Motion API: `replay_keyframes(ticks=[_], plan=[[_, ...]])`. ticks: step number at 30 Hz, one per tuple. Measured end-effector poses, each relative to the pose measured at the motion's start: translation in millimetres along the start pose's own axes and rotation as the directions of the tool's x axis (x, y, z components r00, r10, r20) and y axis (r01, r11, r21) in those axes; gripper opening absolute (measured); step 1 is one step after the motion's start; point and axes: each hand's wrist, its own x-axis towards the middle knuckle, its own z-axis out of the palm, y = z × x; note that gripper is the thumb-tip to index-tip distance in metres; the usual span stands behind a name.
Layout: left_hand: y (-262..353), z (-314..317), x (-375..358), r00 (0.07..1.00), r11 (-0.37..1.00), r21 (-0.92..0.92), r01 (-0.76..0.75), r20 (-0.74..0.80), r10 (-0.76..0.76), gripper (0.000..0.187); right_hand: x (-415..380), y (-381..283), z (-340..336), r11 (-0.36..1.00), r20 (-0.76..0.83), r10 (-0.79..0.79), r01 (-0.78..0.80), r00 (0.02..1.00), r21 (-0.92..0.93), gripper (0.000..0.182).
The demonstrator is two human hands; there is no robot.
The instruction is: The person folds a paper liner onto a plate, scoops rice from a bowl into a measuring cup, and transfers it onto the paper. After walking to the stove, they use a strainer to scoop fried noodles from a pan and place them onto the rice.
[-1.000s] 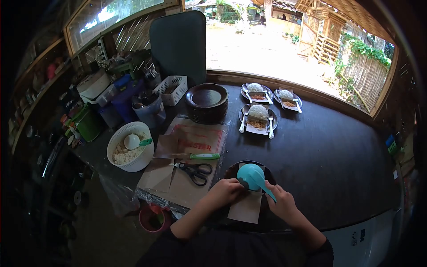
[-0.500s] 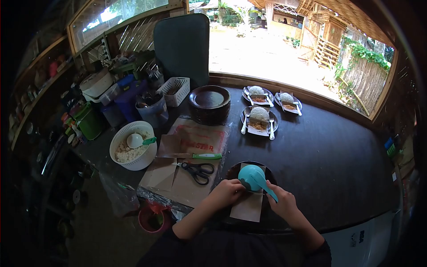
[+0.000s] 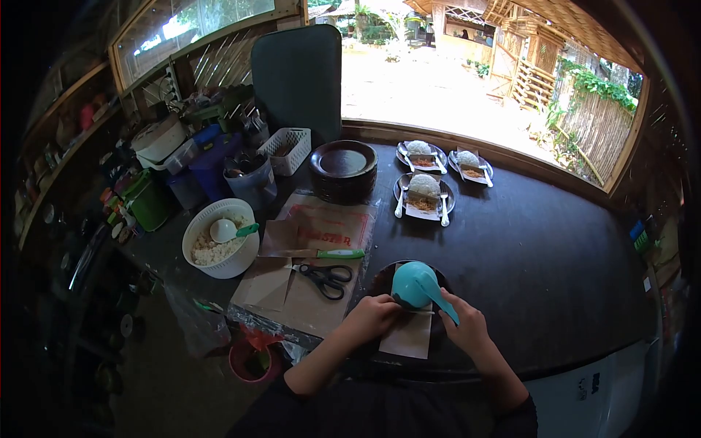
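Note:
A turquoise scoop (image 3: 414,285) sits bowl-side down on a strip of brown paper (image 3: 406,339), which lies across a dark round plate (image 3: 382,277). My right hand (image 3: 465,321) grips the scoop's handle from the right. On the other side, my left hand (image 3: 376,317) has its fingers curled in at the scoop's lower left rim, close over the paper. Whatever is under the bowl is hidden. To the left stands a white tub (image 3: 221,264) of rice with a white, green-handled ladle (image 3: 228,231) in it.
Black scissors (image 3: 326,280) and a green-handled knife (image 3: 339,254) lie on brown paper sheets. Behind are stacked dark plates (image 3: 343,162) and a white basket (image 3: 289,151). Three served plates, one nearest me (image 3: 432,215), stand by the window. A red bin (image 3: 252,363) is below the table edge.
The scoop's handle has swung slightly to the right with my right hand. My left hand stays at the rim, and the view has shifted a little.

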Motion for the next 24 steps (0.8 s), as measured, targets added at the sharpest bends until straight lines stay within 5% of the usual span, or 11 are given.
replay_keyframes(ticks=[9,17,20,24], plan=[[4,-2,-2,0.999,0.999,0.007,0.032,-0.032,-0.032,0.016,10,-5,-20,0.984,-0.216,-0.146,0.164,0.965,0.067,0.043],[8,-12,-3,0.996,0.999,-0.004,0.034,-0.078,-0.034,0.017,-6,-20,-39,0.974,-0.276,0.111,-0.049,0.955,0.223,0.044],[13,-21,-3,0.994,0.999,0.016,0.030,-0.104,-0.028,0.019,-9,-3,-22,0.985,-0.267,-0.085,0.120,0.960,0.120,0.047],[26,-33,-2,0.990,0.999,-0.011,0.052,-0.133,-0.053,0.021,-18,-9,-12,0.955,-0.292,0.056,0.034,0.955,0.295,0.046]])
